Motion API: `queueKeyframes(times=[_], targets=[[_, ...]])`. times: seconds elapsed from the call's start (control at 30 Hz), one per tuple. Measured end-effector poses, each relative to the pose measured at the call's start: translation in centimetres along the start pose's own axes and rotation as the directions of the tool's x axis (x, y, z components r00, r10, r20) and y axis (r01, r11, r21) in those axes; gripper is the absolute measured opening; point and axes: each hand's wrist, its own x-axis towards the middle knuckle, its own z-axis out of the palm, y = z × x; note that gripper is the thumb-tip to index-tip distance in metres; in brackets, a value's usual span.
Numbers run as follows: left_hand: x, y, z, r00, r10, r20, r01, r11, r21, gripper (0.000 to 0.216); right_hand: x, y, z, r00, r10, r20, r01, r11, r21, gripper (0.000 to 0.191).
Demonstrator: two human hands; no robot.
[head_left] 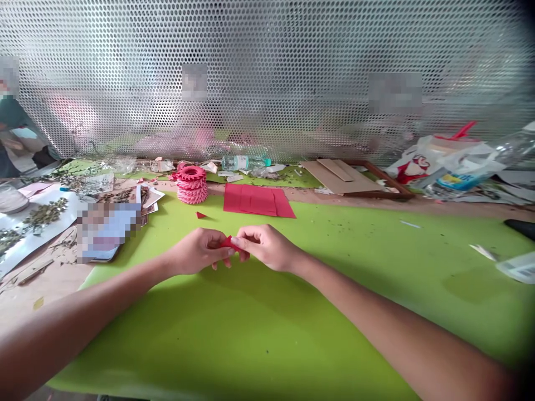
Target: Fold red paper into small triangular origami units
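Note:
My left hand [198, 252] and my right hand [263, 248] meet above a lime-green cutting mat [267, 334], pinching a small folded piece of red paper [228, 243] between their fingertips. Most of that piece is hidden by my fingers. Ahead of my hands lies a red paper sheet [257, 200] with fold lines. To its left stands a stack of pink-red folded paper rings [191, 185]. A small red paper triangle [200, 215] rests on the mat near the stack.
A perforated metal screen [267, 78] runs along the far side. Behind the mat lie a plastic water bottle [244, 162], cardboard pieces [338, 177] and plastic bags [451, 164]. Photos and leaf scraps [37, 223] sit at the left; a dark handled tool [520, 228] lies at the right edge.

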Motion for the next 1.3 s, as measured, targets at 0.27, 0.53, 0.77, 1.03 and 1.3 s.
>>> queueKeyframes(times=[0.27, 0.53, 0.77, 1.03, 1.3], targets=[[0.2, 0.1, -0.1, 1.0, -0.018, 0.009, 0.018, 0.999, -0.029, 0.028, -0.1, -0.3, 0.0, 1.0, -0.019, -0.002, 0.019, 0.996, -0.091, 0.04], [0.1, -0.2, -0.4, 0.994, 0.105, -0.03, -0.101, 0.989, 0.105, 0.031, -0.1, 0.1, -0.4, 0.999, -0.044, 0.014, 0.042, 0.993, 0.107, 0.033], [0.0, -1.1, -0.7, 0.808, 0.574, -0.131, -0.371, 0.67, 0.643, 0.027, 0.4, 0.4, -0.8, 0.999, -0.035, -0.002, 0.034, 0.959, 0.28, 0.036], [-0.1, -0.7, -0.8, 0.6, 0.793, -0.108, -0.496, 0.474, 0.728, 0.013, -0.2, -0.5, -0.4, 1.0, -0.005, -0.002, 0.005, 0.941, 0.339, 0.033], [-0.4, -0.3, -0.9, 0.584, 0.81, -0.06, -0.515, 0.426, 0.743, 0.012, -0.3, -0.9, -0.5, 1.0, 0.015, 0.017, -0.02, 0.926, 0.378, 0.032]])
